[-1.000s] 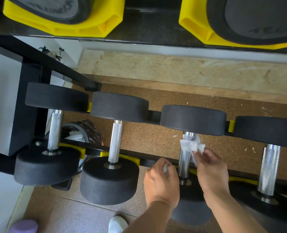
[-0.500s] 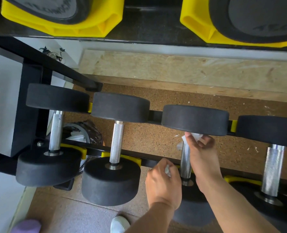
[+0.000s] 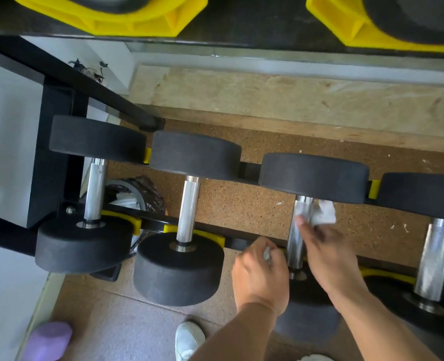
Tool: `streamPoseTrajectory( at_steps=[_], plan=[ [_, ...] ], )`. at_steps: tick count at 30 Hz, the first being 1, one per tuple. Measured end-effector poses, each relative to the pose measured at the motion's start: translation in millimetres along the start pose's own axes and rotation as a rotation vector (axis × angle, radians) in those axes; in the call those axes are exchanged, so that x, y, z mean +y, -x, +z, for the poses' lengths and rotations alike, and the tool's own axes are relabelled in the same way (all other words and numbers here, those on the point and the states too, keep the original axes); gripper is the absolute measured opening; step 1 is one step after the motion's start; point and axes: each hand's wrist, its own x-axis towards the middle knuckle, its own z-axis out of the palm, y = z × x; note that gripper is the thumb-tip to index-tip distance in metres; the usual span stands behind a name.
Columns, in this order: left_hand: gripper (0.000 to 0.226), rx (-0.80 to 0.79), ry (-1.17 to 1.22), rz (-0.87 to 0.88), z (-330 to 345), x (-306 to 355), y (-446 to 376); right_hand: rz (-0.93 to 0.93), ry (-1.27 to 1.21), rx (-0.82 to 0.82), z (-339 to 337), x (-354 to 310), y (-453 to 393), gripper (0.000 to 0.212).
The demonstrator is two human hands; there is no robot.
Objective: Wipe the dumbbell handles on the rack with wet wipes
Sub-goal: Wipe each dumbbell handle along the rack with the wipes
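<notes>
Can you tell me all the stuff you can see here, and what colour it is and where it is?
dumbbells: four, black ends and silver handles, side by side on the lower rack.
wet wipe: one, white, at the third handle.
small wipe scrap: one, white, in the left hand.
yellow cradles: two, top shelf, under big black weights.
bin with black bag: one, behind the rack, left.
purple thing: one, floor, bottom left.
white shoe: one, bottom middle.
left hand: one, gripping the scrap.
right hand: one, fingers pinching the wet wipe.
</notes>
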Motion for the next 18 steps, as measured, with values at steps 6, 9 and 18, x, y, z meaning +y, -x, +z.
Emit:
streamPoseTrajectory(
  at_steps=[6, 9, 18],
  plan=[
    [0.021, -0.037, -0.015, -0.014, -2, 1, 0, 0.036, -0.138, 0.263, 1, -10, -4, 0.023],
    [0.022, -0.03, -0.015, -0.01, -1, 1, 0, -0.05, -0.074, 0.279, 1, -15, 9, 0.039],
    [0.024, -0.023, -0.027, -0.02, -2, 4, 0, -0.148, -0.025, 0.048, -4, -25, 27, 0.04]
  ],
)
